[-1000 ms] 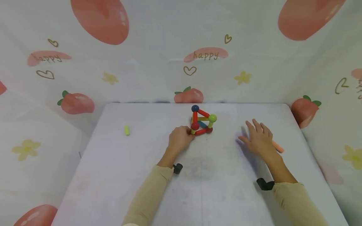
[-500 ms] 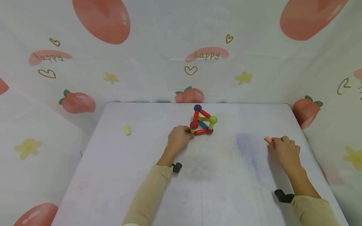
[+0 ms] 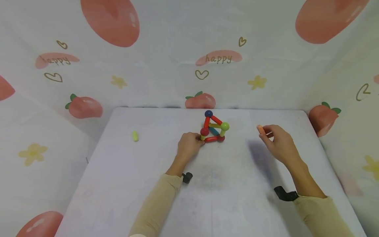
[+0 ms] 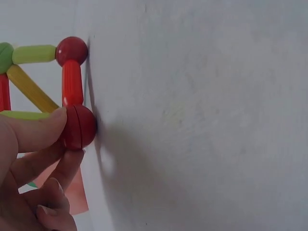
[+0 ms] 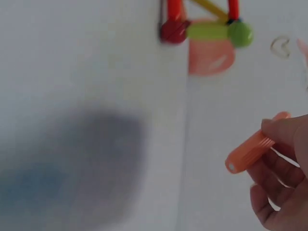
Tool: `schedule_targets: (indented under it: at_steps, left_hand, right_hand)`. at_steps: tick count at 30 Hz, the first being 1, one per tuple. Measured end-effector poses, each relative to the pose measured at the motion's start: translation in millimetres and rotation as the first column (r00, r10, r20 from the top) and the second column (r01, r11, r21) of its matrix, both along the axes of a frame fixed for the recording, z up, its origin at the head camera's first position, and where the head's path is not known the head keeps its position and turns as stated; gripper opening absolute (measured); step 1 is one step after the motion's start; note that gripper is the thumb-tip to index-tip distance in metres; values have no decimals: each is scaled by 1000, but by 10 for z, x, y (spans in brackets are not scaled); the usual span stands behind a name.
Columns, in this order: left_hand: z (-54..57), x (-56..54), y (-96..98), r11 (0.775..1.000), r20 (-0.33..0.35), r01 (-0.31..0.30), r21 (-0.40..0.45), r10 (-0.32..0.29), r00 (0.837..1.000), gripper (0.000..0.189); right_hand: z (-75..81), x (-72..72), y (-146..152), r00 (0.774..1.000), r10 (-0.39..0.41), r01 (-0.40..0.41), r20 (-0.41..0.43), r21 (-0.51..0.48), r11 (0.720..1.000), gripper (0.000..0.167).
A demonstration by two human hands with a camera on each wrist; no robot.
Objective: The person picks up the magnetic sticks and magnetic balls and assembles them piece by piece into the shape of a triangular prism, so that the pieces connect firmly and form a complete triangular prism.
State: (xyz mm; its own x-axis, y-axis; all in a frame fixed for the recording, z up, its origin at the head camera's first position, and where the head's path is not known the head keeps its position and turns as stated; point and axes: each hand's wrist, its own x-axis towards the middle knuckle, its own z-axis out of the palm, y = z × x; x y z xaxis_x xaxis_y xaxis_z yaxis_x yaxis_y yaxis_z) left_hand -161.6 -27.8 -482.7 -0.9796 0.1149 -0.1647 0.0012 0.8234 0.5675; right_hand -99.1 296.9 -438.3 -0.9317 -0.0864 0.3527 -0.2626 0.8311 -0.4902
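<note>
A small frame of coloured rods and balls (image 3: 212, 139) stands near the back middle of the table, with a dark blue ball on top and red and green balls lower down. My left hand (image 3: 189, 144) pinches its lower front-left corner; the left wrist view shows thumb and fingers around a red ball (image 4: 79, 126) there. Off to the right, my right hand (image 3: 279, 143) holds an orange rod (image 5: 255, 147) between thumb and fingers, raised above the table and apart from the frame.
One yellow-green rod (image 3: 135, 136) lies alone on the left of the white table (image 3: 133, 184). A printed cloth (image 3: 160, 65) hangs behind the table and along its sides.
My right hand went right to the orange rod, picked it up from the table and carried it back leftward. The left hand stays at the frame, which turned and shifted slightly.
</note>
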Motion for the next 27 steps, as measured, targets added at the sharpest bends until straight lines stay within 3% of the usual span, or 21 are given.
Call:
schedule_targets:
  at_steps: [8,14,21,27]
  left_hand:
    - [7,74,44,1000,-105,7,-26,-10,994,26]
    - [-8,55,23,1000,-122,-2,-7,1,993,24]
    - [-50,4,-42,999,-82,-33,43,36,996,27]
    - [-72,-16,-101,992,-49,-57,109,63,997,27]
  right_hand:
    - [283,-276,-642,980,179,-192,-84,-179,965,31]
    - [300,-408,-1033,961,263,-275,-82,-218,936,33]
    - [35,-553,-1230,938,297,-323,-177,-140,936,24]
    - [-157,-582,-1276,913,317,-308,-258,75,949,24]
